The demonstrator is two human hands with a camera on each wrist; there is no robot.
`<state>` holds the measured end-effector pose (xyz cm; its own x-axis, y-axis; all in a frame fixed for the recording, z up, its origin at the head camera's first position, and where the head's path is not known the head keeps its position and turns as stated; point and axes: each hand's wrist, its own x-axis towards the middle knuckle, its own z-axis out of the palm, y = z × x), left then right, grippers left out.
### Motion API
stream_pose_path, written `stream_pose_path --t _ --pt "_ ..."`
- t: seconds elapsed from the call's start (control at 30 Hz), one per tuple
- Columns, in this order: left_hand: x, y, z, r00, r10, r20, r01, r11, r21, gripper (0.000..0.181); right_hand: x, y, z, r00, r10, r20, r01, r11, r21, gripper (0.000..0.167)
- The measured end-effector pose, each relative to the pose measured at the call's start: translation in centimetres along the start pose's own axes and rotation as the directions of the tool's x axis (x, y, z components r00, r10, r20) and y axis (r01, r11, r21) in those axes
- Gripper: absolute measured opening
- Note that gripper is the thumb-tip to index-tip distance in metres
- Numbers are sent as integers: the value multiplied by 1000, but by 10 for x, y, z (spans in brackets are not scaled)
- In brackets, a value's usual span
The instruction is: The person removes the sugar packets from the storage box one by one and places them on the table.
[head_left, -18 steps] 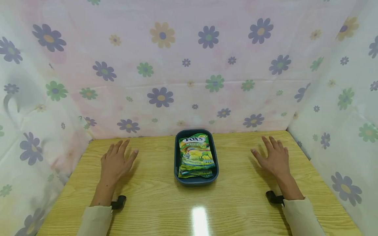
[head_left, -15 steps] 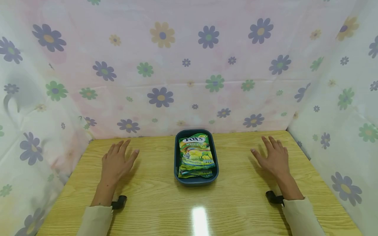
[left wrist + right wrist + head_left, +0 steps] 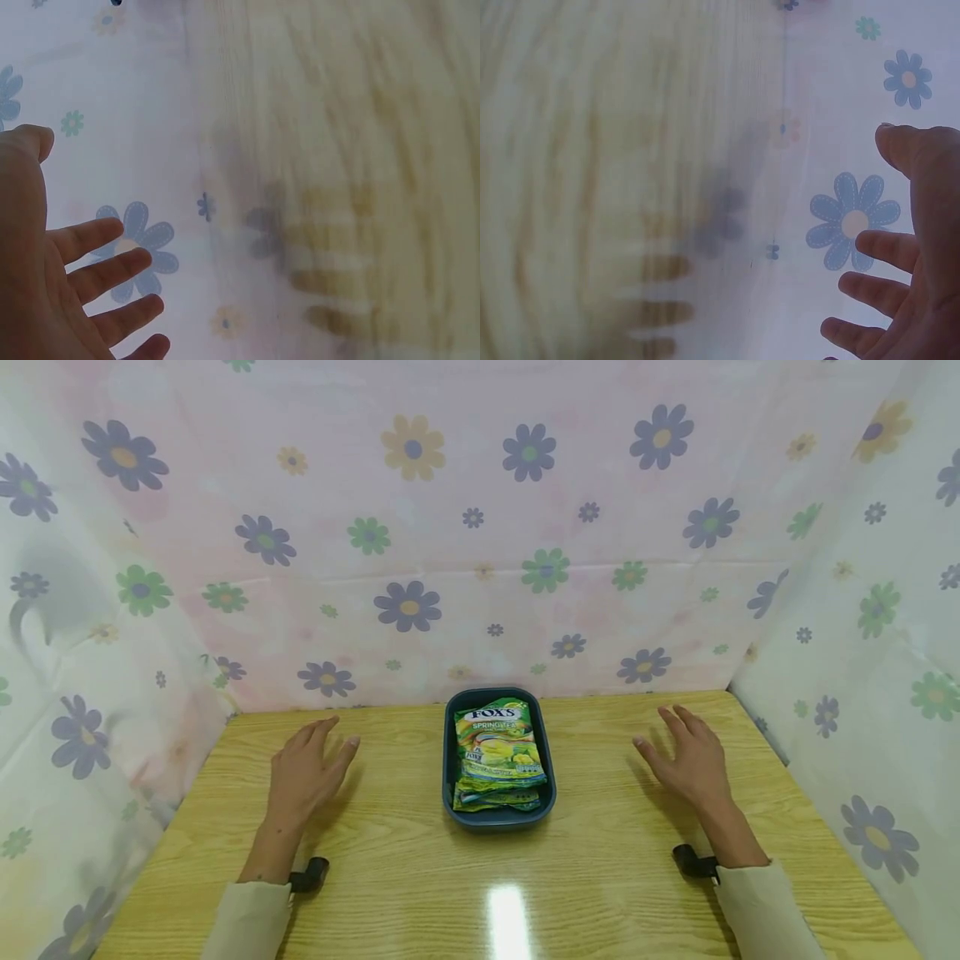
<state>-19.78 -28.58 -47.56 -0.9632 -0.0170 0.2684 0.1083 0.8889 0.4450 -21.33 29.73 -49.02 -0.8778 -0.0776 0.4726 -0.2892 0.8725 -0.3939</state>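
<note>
In the head view a dark blue-grey plastic tray (image 3: 447,760) stands at the middle of the table's far part. Several green and yellow candy bags (image 3: 498,747) lie stacked in it, the top one printed FOX'S Spring Tea. To the tray's left, my left hand (image 3: 307,772) hovers with fingers spread and holds nothing. On the other side my right hand (image 3: 690,764) is likewise spread and holds nothing. Both hands are apart from the tray. The left wrist view has my left hand (image 3: 52,277) with its fingers extended; the right wrist view has my right hand (image 3: 907,277) the same way.
The wood-grain table (image 3: 405,893) bears a bright light reflection near its front. A flower-printed curtain (image 3: 480,593) encloses the back and both sides. A black wrist camera (image 3: 310,875) sits at the left cuff, and another black wrist camera (image 3: 693,862) at the right.
My left hand has moved a little to the right, towards the tray. My right hand has shifted slightly to the left. The tray and the bags stay in place.
</note>
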Motion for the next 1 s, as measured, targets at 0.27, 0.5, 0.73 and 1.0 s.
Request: stream_pose_path --t 0.27,0.5,0.73,1.0 --pt "1 3 5 1000 2 30 1 997 -82 70 1 -7 2 999 -15 -34 16 999 44 64" --pt "0 9 8 999 -13 39 18 990 -140 68 1 -19 1 1000 13 19 -15 996 90 63" --pt "0 19 11 999 -5 47 16 972 -233 67 2 -27 0 998 33 45 -38 993 115 61" --pt "0 31 22 995 -16 99 50 933 -357 65 3 -37 0 997 44 70 -55 986 155 61"
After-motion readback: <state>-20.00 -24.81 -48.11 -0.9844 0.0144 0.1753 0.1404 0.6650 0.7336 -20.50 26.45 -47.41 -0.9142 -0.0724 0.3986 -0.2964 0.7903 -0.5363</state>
